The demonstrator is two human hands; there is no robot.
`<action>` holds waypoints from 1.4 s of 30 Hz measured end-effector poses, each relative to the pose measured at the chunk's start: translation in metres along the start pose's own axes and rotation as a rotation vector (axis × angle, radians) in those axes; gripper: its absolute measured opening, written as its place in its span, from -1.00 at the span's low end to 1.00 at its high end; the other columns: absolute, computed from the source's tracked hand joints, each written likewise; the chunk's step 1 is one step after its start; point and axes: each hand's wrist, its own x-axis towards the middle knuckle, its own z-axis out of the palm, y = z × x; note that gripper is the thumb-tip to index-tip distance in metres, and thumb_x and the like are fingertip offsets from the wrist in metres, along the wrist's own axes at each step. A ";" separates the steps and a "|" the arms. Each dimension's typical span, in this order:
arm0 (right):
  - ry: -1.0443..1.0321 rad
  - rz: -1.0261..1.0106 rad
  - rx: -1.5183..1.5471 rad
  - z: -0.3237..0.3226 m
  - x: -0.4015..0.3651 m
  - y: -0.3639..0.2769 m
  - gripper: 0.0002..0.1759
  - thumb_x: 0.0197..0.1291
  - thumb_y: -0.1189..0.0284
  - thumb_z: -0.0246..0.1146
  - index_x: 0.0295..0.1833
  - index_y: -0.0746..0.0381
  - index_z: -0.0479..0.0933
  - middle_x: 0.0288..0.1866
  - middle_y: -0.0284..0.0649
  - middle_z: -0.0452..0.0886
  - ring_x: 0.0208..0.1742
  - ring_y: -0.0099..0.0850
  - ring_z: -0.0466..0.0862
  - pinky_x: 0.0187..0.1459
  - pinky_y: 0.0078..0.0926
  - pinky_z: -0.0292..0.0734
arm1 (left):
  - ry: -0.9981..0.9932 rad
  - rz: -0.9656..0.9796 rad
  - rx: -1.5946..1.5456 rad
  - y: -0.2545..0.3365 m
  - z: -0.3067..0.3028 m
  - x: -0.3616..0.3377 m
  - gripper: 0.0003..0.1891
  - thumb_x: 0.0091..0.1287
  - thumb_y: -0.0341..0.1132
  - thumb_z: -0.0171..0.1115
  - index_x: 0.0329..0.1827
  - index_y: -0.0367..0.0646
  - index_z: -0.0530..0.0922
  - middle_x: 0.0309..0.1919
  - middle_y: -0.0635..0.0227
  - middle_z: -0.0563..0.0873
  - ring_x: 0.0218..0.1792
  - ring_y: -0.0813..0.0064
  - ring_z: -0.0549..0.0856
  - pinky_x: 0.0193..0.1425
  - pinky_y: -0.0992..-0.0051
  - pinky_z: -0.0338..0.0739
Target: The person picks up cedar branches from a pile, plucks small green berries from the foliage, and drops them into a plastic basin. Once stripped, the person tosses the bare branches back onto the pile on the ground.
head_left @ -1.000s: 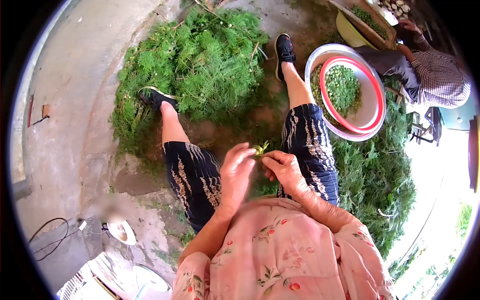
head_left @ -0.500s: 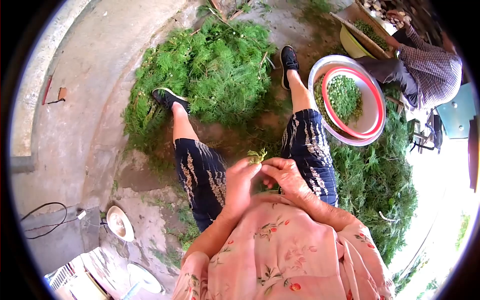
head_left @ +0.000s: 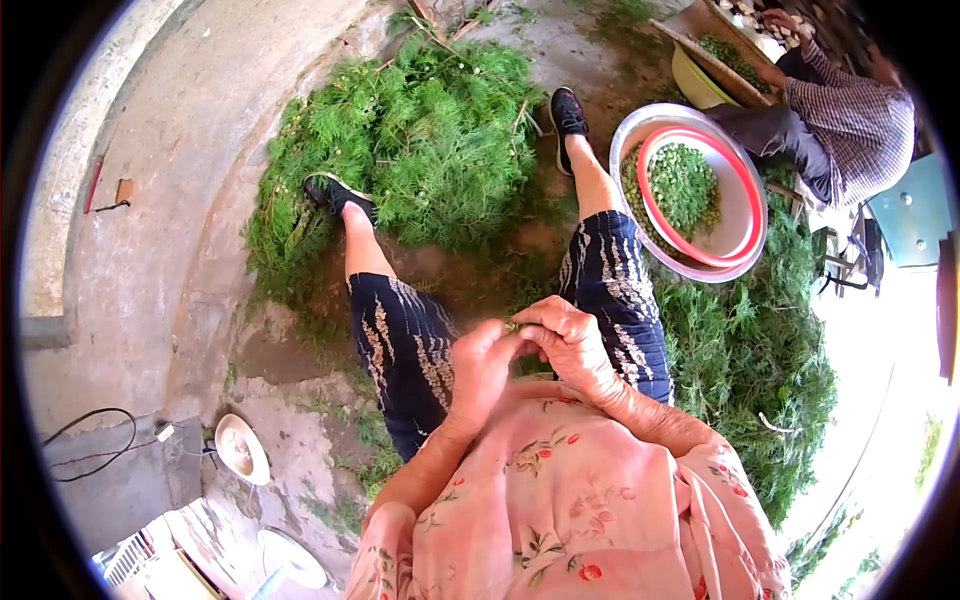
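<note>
Both hands are at lap level, over the gap between the knees, with fingertips meeting.

- Left hand [head_left: 480,368]: fingers curled, thumb and forefinger narrowed to a pinch, wrist rising from the lower left.
- Right hand [head_left: 573,345]: knuckles up, fingers bent over and closed on the same spot from the right side.
- Small green sprig [head_left: 512,326]: held between the two sets of fingertips, right where the hands touch. Only a tip shows and the fingers cover the rest, so I can't tell its long axis. Both hands are on it, neither one nearer.

Around the hands:
- Round metal basin with a red-rimmed inner bowl [head_left: 748,180], holding loose green bits, sits on the ground ahead and to the right, just past the right knee. It's nearer the right hand and well apart from both.
- Big heap of feathery green cuttings [head_left: 420,130] lies ahead and left on the concrete floor [head_left: 160,200], with both black shoes at its edge.
- A second spread of the same greenery [head_left: 750,350] is to the right of the right leg.
- Another person in a checked shirt [head_left: 850,110] sits beyond the basin, hands at a tray far off.
- A white dish [head_left: 240,448] and a black cable [head_left: 90,440] lie behind and to the left.
</note>
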 end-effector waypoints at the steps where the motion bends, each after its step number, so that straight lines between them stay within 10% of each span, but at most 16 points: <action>1: 0.005 0.083 0.079 0.001 -0.001 -0.004 -0.85 0.08 0.62 0.23 -0.19 0.33 0.56 -0.31 -0.21 0.58 -0.42 -0.46 0.61 -0.39 -0.56 0.54 | -0.019 -0.042 -0.022 0.006 -0.001 -0.001 -0.95 0.21 -0.52 0.18 -0.38 -0.34 0.54 -0.52 0.44 0.60 -0.49 0.69 0.51 -0.41 0.64 0.40; 4: -0.031 0.425 0.316 -0.004 0.004 -0.005 -0.88 0.18 0.60 0.12 -0.18 0.31 0.55 -0.43 -0.26 0.57 -0.49 -0.56 0.58 -0.47 -0.64 0.49 | -0.037 -0.080 -0.174 0.007 0.000 0.000 -0.94 0.20 -0.51 0.18 -0.37 -0.34 0.55 -0.50 0.39 0.63 -0.48 0.66 0.54 -0.38 0.63 0.43; 20: -0.134 0.082 0.174 -0.005 0.008 -0.003 -0.86 0.09 0.61 0.20 -0.19 0.36 0.54 -0.39 -0.27 0.52 -0.48 -0.58 0.53 -0.42 -0.66 0.47 | -0.040 -0.045 0.016 -0.002 -0.004 0.002 -0.87 0.24 -0.44 0.21 -0.41 -0.34 0.52 -0.54 0.40 0.60 -0.50 0.66 0.56 -0.39 0.64 0.49; 23: -0.124 0.428 0.420 -0.004 0.009 -0.001 -0.92 0.11 0.59 0.19 -0.25 0.32 0.53 -0.53 -0.35 0.51 -0.55 -0.65 0.46 -0.49 -0.71 0.39 | -0.080 -0.196 -0.075 0.003 -0.007 0.005 -0.83 0.23 -0.38 0.24 -0.44 -0.31 0.54 -0.57 0.41 0.58 -0.53 0.67 0.54 -0.42 0.64 0.45; 34: -0.307 0.158 0.279 -0.012 0.019 0.002 -0.87 0.18 0.62 0.12 -0.18 0.30 0.54 -0.35 -0.33 0.50 -0.51 -0.65 0.45 -0.48 -0.70 0.40 | -0.132 -0.302 -0.161 0.014 -0.015 0.009 -0.78 0.18 -0.33 0.25 -0.53 -0.30 0.52 -0.60 0.40 0.56 -0.55 0.65 0.52 -0.42 0.62 0.41; 42: -0.116 0.555 0.607 0.000 0.009 0.014 -0.91 0.25 0.49 0.05 -0.20 0.27 0.43 -0.61 -0.42 0.40 -0.61 -0.68 0.33 -0.54 -0.74 0.24 | -0.104 -0.211 -0.018 0.007 -0.008 0.009 -0.83 0.18 -0.38 0.20 -0.50 -0.30 0.53 -0.62 0.39 0.55 -0.56 0.64 0.50 -0.42 0.61 0.39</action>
